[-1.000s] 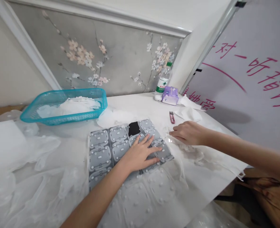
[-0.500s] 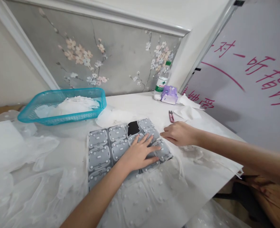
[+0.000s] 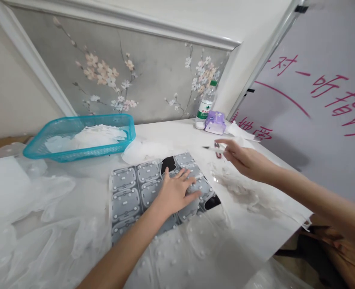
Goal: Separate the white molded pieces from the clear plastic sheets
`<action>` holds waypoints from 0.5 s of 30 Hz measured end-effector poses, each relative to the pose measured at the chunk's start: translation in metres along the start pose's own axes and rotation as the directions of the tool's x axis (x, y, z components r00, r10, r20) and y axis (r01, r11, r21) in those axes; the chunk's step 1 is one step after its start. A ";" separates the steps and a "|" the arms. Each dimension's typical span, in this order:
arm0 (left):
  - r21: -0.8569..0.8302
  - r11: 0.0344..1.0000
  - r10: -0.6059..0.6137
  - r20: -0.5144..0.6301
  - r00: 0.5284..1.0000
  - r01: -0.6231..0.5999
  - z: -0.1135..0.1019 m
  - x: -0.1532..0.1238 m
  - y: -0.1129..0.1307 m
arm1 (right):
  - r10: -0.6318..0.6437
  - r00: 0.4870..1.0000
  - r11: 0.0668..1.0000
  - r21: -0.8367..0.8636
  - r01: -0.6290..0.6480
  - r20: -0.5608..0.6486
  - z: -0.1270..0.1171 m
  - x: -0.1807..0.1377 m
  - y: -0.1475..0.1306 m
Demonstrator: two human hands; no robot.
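My left hand [image 3: 177,192] lies flat with fingers spread on a grey moulded sheet [image 3: 125,200]. The sheet is divided into rounded rectangular panels with raised dots and slots. Two black patches show in it, one at the top and one at the right corner. Above the sheet's right side, my right hand [image 3: 240,158] is closed around a thin light tool [image 3: 213,149] with a dark pointed tip, its exact kind unclear. Its index finger stretches along the tool, which points left. Small red-handled snips [image 3: 218,151] lie behind it, partly hidden.
A blue plastic basket [image 3: 75,155] holding white translucent pieces stands at the back left. Translucent sheets [image 3: 45,224] cover the left side. A water bottle [image 3: 206,106] and a purple tissue pack [image 3: 215,123] stand at the back, near the whiteboard [image 3: 310,160]. Scraps [image 3: 240,188] lie at right.
My right hand has lifted from the sheet's right edge and moved up and right, bringing the tool into view. More black shows at the sheet's right corner. My left hand has shifted slightly.
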State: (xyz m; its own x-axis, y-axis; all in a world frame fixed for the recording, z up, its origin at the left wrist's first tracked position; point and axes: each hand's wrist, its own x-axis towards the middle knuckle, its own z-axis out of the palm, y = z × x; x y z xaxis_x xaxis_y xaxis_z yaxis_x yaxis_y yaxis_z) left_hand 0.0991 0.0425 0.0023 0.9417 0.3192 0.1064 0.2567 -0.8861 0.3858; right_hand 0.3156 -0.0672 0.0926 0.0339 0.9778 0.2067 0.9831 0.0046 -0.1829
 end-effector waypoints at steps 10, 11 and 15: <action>0.094 0.989 -0.102 -0.120 0.987 0.114 0.019 -0.004 0.033 | 0.507 0.858 0.439 0.880 -0.182 -0.076 0.033 -0.033 -0.013; 0.085 0.989 -0.112 -0.119 0.986 0.123 0.022 -0.004 0.035 | 0.557 0.828 0.410 0.889 -0.202 -0.068 0.042 -0.036 -0.015; 0.056 0.984 -0.159 -0.113 0.981 0.166 0.033 -0.005 0.035 | 0.685 0.727 0.224 0.933 -0.283 0.057 0.070 -0.049 -0.023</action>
State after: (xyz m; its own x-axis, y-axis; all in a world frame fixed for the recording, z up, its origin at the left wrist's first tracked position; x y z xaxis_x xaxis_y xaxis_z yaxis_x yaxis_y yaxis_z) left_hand 0.1109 -0.0015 -0.0150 0.8581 0.4921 0.1464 0.4215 -0.8381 0.3462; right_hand 0.2783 -0.1009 0.0190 0.6875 0.7255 -0.0293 0.0425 -0.0806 -0.9958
